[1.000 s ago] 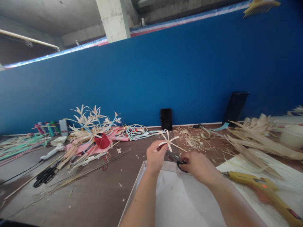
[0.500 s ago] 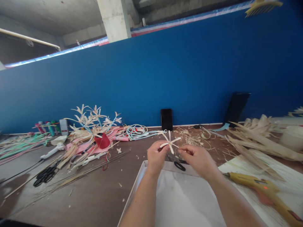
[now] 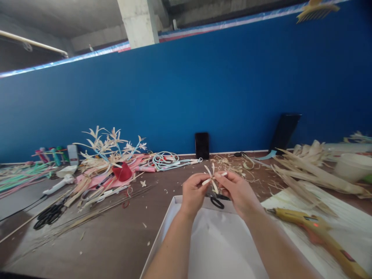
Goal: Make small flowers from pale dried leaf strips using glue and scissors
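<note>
A small pale flower (image 3: 214, 181) with narrow strip petals, which looks made of dried husk, is held up between my two hands. My left hand (image 3: 194, 194) pinches it from the left side. Fingers of my right hand (image 3: 236, 190) close on its right petal near the centre. Just below the flower, black-handled scissors (image 3: 217, 203) lie at the far edge of a white box lid (image 3: 174, 205). Both forearms pass over the white sheet inside that lid.
On the right, a yellow glue gun (image 3: 309, 221) with a lit red light rests on paper (image 3: 345, 203) beside dried husks (image 3: 322, 174). A phone (image 3: 202, 145) leans on the blue partition (image 3: 180, 93). At left are husk flowers (image 3: 101, 145), a red cup (image 3: 122, 171) and black scissors (image 3: 50, 214).
My right hand has moved left and inward, from the petal's tip to near the flower's centre. The flower has turned, and its petals now show at a different angle.
</note>
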Available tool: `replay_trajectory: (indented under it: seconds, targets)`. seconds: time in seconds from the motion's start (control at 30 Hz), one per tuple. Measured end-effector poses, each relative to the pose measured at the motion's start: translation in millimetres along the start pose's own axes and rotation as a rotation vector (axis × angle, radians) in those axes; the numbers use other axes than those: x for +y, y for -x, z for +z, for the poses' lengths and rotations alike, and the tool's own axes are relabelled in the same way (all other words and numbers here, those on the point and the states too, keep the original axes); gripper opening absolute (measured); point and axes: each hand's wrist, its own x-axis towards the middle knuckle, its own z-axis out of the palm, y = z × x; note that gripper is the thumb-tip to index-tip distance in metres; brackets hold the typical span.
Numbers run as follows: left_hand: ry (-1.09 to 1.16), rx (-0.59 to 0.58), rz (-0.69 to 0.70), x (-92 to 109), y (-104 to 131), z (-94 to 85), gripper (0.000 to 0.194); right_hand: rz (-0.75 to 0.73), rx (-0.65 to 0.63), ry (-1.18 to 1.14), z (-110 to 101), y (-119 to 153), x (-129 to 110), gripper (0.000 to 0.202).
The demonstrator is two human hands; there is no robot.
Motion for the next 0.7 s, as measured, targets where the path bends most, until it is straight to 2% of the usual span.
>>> replay_trajectory:
  seconds: [0.2, 0.37, 0.7]
  targets:
    - [0.021, 0.013, -0.04, 1.3, 0.6, 1.5, 0.011, -0.028, 0.071, 0.002, 1.6, -1.9, 5.2, 0.035]
    - [0.091, 0.025, -0.103, 3.6, 1.2, 4.0, 0.012, -0.023, 0.08, 0.021, 1.7, -1.8, 4.5, 0.035]
    - [0.154, -0.067, -0.096, 5.5, 2.0, 3.4, 0.014, 0.032, 0.011, -0.093, -2.3, -1.4, -1.3, 0.035]
